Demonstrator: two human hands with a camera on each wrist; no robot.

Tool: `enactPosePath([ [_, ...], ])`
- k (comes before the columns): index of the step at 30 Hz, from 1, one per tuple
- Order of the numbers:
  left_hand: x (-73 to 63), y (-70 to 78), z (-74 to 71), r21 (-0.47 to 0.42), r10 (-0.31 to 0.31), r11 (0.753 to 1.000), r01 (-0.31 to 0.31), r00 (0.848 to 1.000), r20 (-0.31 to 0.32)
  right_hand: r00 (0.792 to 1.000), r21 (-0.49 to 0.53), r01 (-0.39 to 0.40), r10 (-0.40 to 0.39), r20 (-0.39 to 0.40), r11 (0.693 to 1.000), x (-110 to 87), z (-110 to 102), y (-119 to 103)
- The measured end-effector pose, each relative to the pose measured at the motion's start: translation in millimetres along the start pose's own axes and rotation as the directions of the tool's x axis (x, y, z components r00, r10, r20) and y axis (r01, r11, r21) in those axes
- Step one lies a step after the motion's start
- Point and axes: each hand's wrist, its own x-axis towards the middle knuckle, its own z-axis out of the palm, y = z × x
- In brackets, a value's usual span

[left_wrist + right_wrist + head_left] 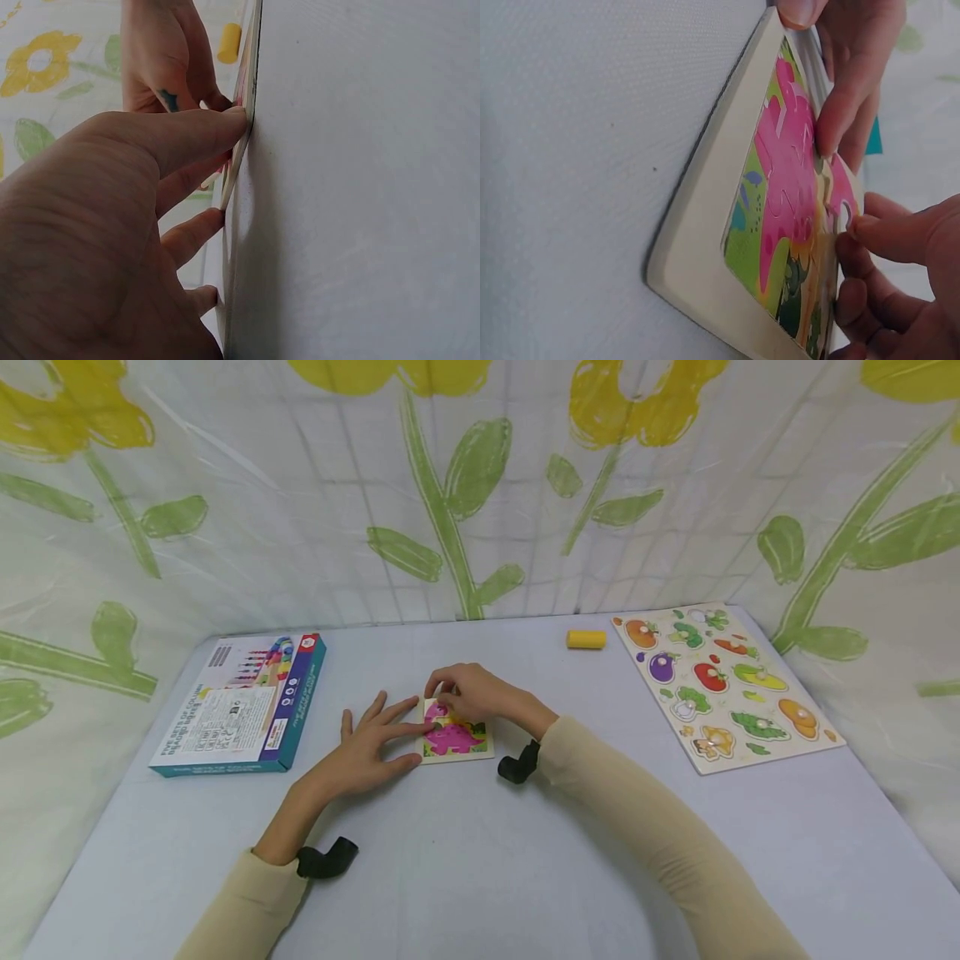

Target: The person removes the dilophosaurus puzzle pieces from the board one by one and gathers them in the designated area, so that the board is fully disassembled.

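Note:
A small square jigsaw board (459, 759) with a pink dinosaur picture lies on the table. My left hand (366, 757) has its fingers spread, with thumb and fingertips touching the board's left side and one finger on the picture. Above the board's upper part is my right hand (474, 690). In the right wrist view, the right hand (900, 262) pinches a pink puzzle piece (843, 187) between thumb and fingers; the piece stands tilted at the picture's edge. Seen edge-on in the left wrist view, the board is partly hidden behind the left hand (97, 217).
A flat boxed toy (240, 702) lies at the left. Toward the back is a yellow cylinder (586, 639), and a vegetable puzzle board (727, 689) lies at the right. A flower-print curtain (540, 527) hangs behind the table (480, 860).

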Motion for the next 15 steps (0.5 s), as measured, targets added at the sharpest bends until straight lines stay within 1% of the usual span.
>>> enactPosePath([
  [7, 0.0, 0.0, -0.2, -0.005, -0.005, 1.000, 0.005, 1.000, 0.003, 0.999, 0.007, -0.018, 0.018, -0.028, 1.000, 1.0, 1.8, -0.5],
  [15, 0.9, -1.2, 0.3, 0.004, -0.002, 1.000, 0.002, 1.000, 0.000, 0.998, 0.055, -0.048, 0.050, -0.046, 0.997, 0.5, 1.0, 0.6],
])
